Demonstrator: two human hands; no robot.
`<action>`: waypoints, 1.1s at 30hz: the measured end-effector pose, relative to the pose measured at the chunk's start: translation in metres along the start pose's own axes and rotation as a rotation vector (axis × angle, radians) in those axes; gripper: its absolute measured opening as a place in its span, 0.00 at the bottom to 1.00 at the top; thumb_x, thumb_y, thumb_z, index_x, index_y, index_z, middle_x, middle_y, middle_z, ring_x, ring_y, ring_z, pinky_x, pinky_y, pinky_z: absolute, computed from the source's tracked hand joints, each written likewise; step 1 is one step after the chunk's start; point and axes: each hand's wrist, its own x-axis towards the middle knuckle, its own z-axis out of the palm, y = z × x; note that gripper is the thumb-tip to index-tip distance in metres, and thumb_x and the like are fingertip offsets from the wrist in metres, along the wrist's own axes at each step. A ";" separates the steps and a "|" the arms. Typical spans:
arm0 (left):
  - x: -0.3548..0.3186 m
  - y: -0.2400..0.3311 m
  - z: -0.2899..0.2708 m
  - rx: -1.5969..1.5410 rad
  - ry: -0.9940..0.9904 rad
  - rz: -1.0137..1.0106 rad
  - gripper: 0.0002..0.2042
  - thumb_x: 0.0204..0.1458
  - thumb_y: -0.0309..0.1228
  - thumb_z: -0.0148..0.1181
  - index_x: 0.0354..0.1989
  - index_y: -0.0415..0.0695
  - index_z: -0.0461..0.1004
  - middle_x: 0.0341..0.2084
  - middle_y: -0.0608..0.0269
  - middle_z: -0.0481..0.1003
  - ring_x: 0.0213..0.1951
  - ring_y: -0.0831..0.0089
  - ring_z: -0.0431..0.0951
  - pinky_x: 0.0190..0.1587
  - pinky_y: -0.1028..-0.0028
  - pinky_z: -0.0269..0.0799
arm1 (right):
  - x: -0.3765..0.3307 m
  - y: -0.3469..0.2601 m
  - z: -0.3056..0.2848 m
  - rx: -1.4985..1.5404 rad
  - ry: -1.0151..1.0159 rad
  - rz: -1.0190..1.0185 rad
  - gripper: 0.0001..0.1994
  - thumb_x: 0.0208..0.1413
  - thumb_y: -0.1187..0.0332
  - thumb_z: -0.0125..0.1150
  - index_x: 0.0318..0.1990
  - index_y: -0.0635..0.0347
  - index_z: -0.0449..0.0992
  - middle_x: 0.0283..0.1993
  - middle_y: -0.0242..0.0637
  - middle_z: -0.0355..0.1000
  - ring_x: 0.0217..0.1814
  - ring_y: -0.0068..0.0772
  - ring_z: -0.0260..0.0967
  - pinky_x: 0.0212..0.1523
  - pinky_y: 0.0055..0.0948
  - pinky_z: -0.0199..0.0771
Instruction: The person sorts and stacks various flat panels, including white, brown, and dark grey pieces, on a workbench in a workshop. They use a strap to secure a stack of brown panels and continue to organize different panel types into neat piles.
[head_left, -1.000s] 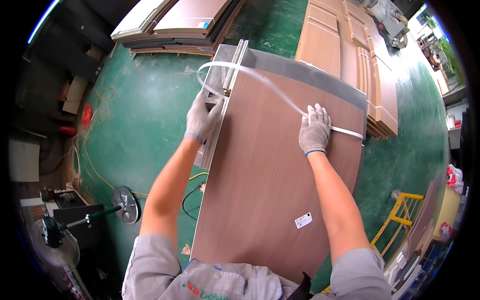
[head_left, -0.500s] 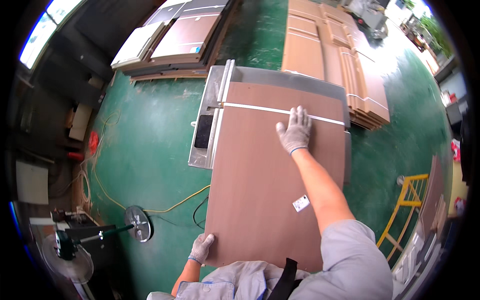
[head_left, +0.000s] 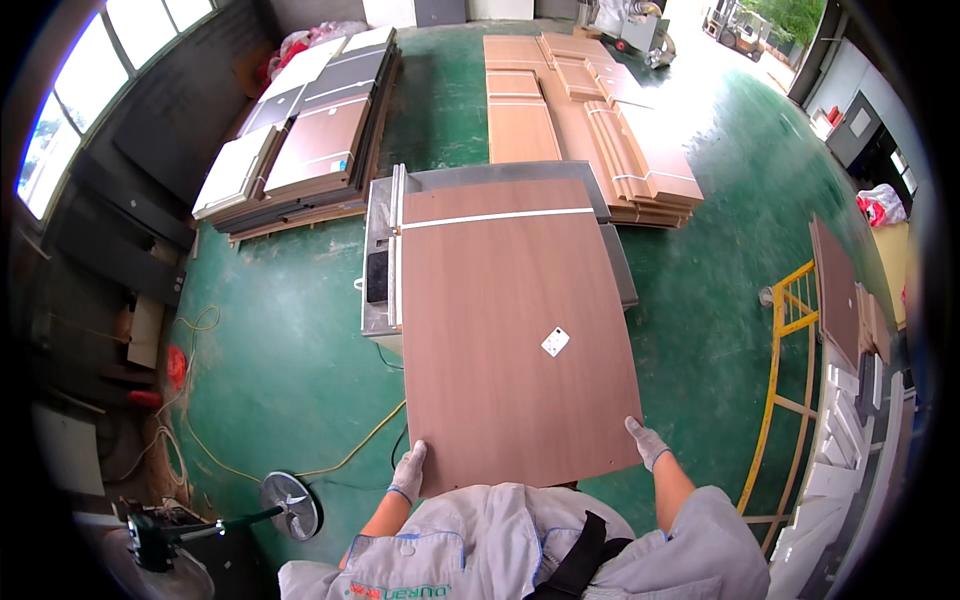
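Both gloved hands, left hand (head_left: 408,472) at seven o'clock and right hand (head_left: 647,442) at five, grip the near corners of the panel (head_left: 510,330) lying on the table (head_left: 500,177); an uneven pull could skew it off.

head cam | high, looks steeply down | wide fisheye | panel (head_left: 510,340) near, floor (head_left: 290,340) beyond

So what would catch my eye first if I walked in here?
Probably the big brown panel lying flat on the grey saw table in the middle, with a white strip across its far end. The person's gloved left hand and right hand grip its near corners. Stacks of boards lie beyond on the green floor.
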 end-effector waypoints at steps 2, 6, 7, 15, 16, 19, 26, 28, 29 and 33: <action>-0.017 0.002 0.004 0.000 -0.066 0.045 0.33 0.65 0.58 0.57 0.55 0.34 0.78 0.44 0.57 0.82 0.41 0.72 0.81 0.46 0.68 0.78 | 0.003 -0.002 -0.007 -0.098 -0.016 0.026 0.53 0.51 0.26 0.66 0.67 0.72 0.71 0.68 0.47 0.71 0.71 0.41 0.66 0.71 0.39 0.63; -0.012 -0.005 -0.006 0.190 0.041 0.007 0.38 0.64 0.62 0.55 0.53 0.30 0.80 0.42 0.57 0.83 0.44 0.70 0.82 0.49 0.68 0.75 | 0.017 0.015 -0.008 -0.140 -0.024 0.065 0.55 0.51 0.24 0.63 0.69 0.71 0.69 0.70 0.47 0.69 0.73 0.40 0.64 0.74 0.38 0.59; -0.009 -0.010 -0.003 0.190 0.084 0.041 0.44 0.62 0.67 0.52 0.50 0.26 0.80 0.40 0.50 0.83 0.44 0.64 0.82 0.50 0.65 0.73 | 0.019 0.018 -0.007 -0.141 -0.018 0.048 0.55 0.51 0.25 0.64 0.69 0.71 0.69 0.70 0.48 0.70 0.73 0.40 0.64 0.74 0.39 0.60; -0.019 -0.005 -0.009 0.590 0.233 0.142 0.51 0.59 0.74 0.44 0.48 0.21 0.79 0.40 0.32 0.82 0.49 0.44 0.81 0.54 0.57 0.71 | 0.002 0.026 0.002 -0.079 0.030 0.003 0.55 0.50 0.26 0.66 0.69 0.71 0.69 0.70 0.47 0.70 0.73 0.41 0.65 0.74 0.40 0.60; -0.021 -0.006 -0.010 0.629 0.247 0.145 0.51 0.59 0.74 0.44 0.48 0.21 0.79 0.41 0.31 0.81 0.49 0.43 0.81 0.54 0.56 0.71 | 0.001 0.029 0.003 -0.067 0.031 0.008 0.55 0.50 0.26 0.66 0.69 0.71 0.69 0.70 0.47 0.69 0.73 0.41 0.65 0.74 0.40 0.60; -0.027 0.000 -0.012 0.643 0.245 0.146 0.52 0.59 0.74 0.43 0.47 0.21 0.79 0.41 0.29 0.81 0.50 0.40 0.80 0.54 0.55 0.71 | -0.017 0.006 0.011 -0.044 0.005 0.021 0.55 0.50 0.26 0.67 0.69 0.71 0.69 0.71 0.47 0.69 0.73 0.41 0.65 0.74 0.40 0.60; -0.013 0.001 -0.023 0.730 0.227 0.157 0.50 0.60 0.75 0.40 0.40 0.26 0.81 0.35 0.27 0.79 0.45 0.38 0.81 0.52 0.53 0.72 | -0.021 0.024 0.016 -0.016 0.051 0.042 0.54 0.49 0.26 0.67 0.67 0.71 0.71 0.69 0.47 0.71 0.70 0.41 0.67 0.72 0.40 0.63; 0.005 -0.003 -0.045 0.697 0.226 0.190 0.49 0.61 0.73 0.41 0.40 0.26 0.81 0.37 0.31 0.81 0.46 0.40 0.81 0.52 0.54 0.71 | -0.019 0.043 0.028 0.002 0.046 0.017 0.55 0.49 0.24 0.66 0.65 0.73 0.72 0.66 0.49 0.73 0.68 0.41 0.69 0.69 0.39 0.66; 0.011 -0.004 -0.053 0.648 0.232 0.193 0.48 0.61 0.73 0.42 0.43 0.26 0.81 0.39 0.33 0.81 0.47 0.43 0.81 0.53 0.56 0.71 | -0.019 0.051 0.033 -0.030 0.067 0.003 0.54 0.50 0.24 0.64 0.64 0.74 0.73 0.64 0.49 0.75 0.66 0.42 0.70 0.67 0.39 0.67; 0.003 0.020 -0.072 0.547 0.203 0.111 0.43 0.62 0.68 0.49 0.52 0.29 0.81 0.45 0.46 0.83 0.49 0.61 0.81 0.55 0.63 0.72 | -0.059 0.062 0.067 0.018 0.076 -0.028 0.51 0.53 0.26 0.64 0.62 0.74 0.75 0.60 0.49 0.77 0.63 0.41 0.72 0.65 0.38 0.69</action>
